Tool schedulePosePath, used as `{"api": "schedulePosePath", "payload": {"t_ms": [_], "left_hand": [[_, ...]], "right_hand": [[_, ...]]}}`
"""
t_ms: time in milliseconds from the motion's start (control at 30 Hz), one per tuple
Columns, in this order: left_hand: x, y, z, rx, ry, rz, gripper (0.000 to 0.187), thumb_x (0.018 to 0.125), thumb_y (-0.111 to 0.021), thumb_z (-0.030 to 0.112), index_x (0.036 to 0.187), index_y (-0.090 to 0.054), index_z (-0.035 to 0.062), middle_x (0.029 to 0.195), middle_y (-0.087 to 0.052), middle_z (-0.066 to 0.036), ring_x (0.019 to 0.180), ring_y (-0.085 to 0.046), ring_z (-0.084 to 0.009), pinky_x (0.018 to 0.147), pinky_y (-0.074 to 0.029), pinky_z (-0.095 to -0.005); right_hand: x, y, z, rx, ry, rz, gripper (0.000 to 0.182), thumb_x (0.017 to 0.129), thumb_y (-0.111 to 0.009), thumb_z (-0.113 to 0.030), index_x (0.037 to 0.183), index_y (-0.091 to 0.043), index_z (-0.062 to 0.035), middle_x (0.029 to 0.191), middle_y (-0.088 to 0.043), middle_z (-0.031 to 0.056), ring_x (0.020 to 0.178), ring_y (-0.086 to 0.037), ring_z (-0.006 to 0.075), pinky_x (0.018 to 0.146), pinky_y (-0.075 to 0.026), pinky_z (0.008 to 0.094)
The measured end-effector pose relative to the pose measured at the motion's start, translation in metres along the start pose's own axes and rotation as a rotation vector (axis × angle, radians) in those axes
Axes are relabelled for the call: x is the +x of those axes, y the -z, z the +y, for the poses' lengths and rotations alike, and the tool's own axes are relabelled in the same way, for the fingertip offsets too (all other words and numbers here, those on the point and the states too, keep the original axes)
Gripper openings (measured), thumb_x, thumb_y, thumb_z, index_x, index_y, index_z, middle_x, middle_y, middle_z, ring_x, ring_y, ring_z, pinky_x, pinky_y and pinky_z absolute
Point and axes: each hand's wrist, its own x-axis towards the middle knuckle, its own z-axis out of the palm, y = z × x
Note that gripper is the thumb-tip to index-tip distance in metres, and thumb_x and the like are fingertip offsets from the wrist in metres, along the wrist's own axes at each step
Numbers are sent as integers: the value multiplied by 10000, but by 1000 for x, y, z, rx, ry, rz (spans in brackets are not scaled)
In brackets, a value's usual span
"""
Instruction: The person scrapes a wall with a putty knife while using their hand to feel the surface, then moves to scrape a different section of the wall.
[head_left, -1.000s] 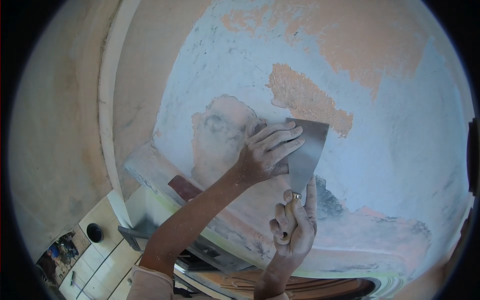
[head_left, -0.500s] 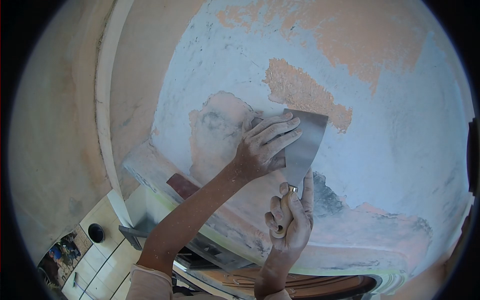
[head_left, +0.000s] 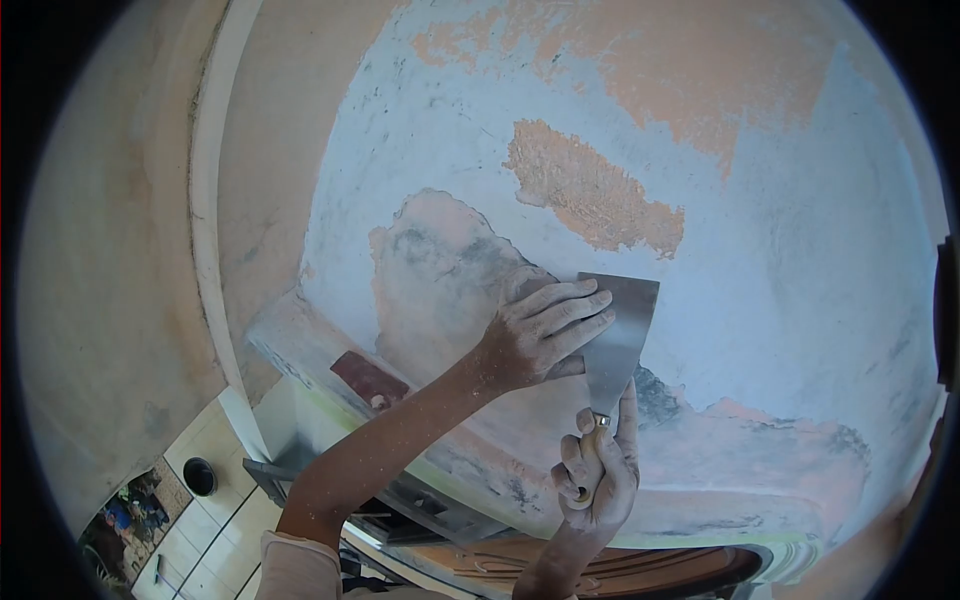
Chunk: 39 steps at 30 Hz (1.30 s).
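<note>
Scraping old paint from a wall, seen from below. The scraper lies with its broad steel blade flat against the wall, its top edge just below the rough orange patch where the pale blue coat is gone. Compared with half a second ago, the blade sits lower relative to that patch: then its upper edge nearly touched the patch's lower rim, now a strip of blue paint shows between them. Both hands have come down with it, which reads as a return stroke, the tool drawn back toward the ledge before another push.

The left hand lies spread, fingers extended side by side and pressed flat on the blade's left half, bearing it against the wall. The right hand is closed around the wooden handle below the blade, forefinger stretched up along the neck toward the steel.

Left of the scraper lies a smooth pinkish bared area, smudged grey. Whether any fresh paint has lifted under the blade cannot be told.
</note>
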Motion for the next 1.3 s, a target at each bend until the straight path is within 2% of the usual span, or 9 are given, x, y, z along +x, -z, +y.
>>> {"api": "schedulePosePath", "payload": {"t_ms": [200, 567, 667, 767, 867, 967, 1067, 1167, 1300], "left_hand": [[17, -9, -10, 4, -1, 49, 427, 636, -750, 289, 995, -672, 72, 1055, -656, -67, 1016, -618, -253, 843, -512, -360], [15, -17, -8, 73, -25, 75, 356, 647, -749, 347, 939, -686, 152, 1057, -664, 0, 994, -629, -183, 821, -397, -355], [22, -19, -12, 12, 48, 156, 367, 645, -745, 359, 939, -687, 148, 1053, -665, -3, 997, -626, -183, 834, -394, -358], [12, -17, -9, 60, -27, 36, 436, 665, -723, 370, 1037, -653, 154, 1128, -628, 16, 1062, -587, -179, 859, -385, -409], [20, -15, -11, 76, 9, 100, 394, 640, -746, 357, 942, -686, 112, 1050, -666, -28, 1002, -625, -215, 844, -433, -345], [14, -20, -12, -16, 44, 74, 448, 670, -717, 373, 1051, -652, 147, 1115, -633, 6, 1065, -588, -189, 857, -393, -403], [11, -16, -11, 56, -44, 11, 441, 679, -710, 381, 1051, -653, 150, 1108, -636, 9, 1068, -586, -182, 862, -393, -402], [19, -22, -13, -48, 56, 147, 398, 645, -753, 325, 983, -679, 129, 1052, -667, -14, 1015, -623, -196, 866, -394, -376], [13, -15, -8, 35, -12, 32, 425, 696, -696, 395, 1051, -649, 165, 1110, -637, 22, 1063, -586, -152, 878, -375, -406]], "right_hand": [[11, -4, -9, 36, 12, -18, 582, 929, -453, -27, 1454, -207, -81, 963, -561, 136, 518, -471, 89, 334, -359, 173], [9, 1, -10, 81, 24, -45, 585, 933, -416, -16, 1463, -182, -91, 974, -533, 152, 530, -463, 80, 336, -370, 169], [17, -8, -8, 95, 17, -43, 578, 934, -411, -14, 1461, -185, -88, 976, -534, 149, 528, -465, 83, 337, -371, 174], [8, 2, -11, 106, 1, -20, 581, 934, -407, -11, 1462, -177, -87, 978, -532, 148, 528, -468, 89, 341, -375, 182], [15, -7, -6, 60, 25, 3, 585, 933, -416, -15, 1462, -174, -84, 992, -534, 150, 526, -469, 94, 342, -374, 184], [9, -10, -8, 113, 13, -7, 592, 932, -433, -24, 1461, -173, -81, 992, -545, 148, 528, -472, 100, 340, -366, 179], [7, -1, -7, 88, 21, -3, 586, 935, -436, -30, 1460, -181, -82, 966, -553, 142, 531, -474, 98, 338, -366, 178], [13, -14, -2, 84, 33, 31, 587, 936, -427, -25, 1462, -176, -88, 937, -555, 138, 534, -475, 91, 339, -372, 181], [3, -8, -7, 68, 35, 48, 584, 937, -414, -15, 1464, -174, -91, 951, -547, 140, 533, -468, 87, 334, -369, 178]]}}
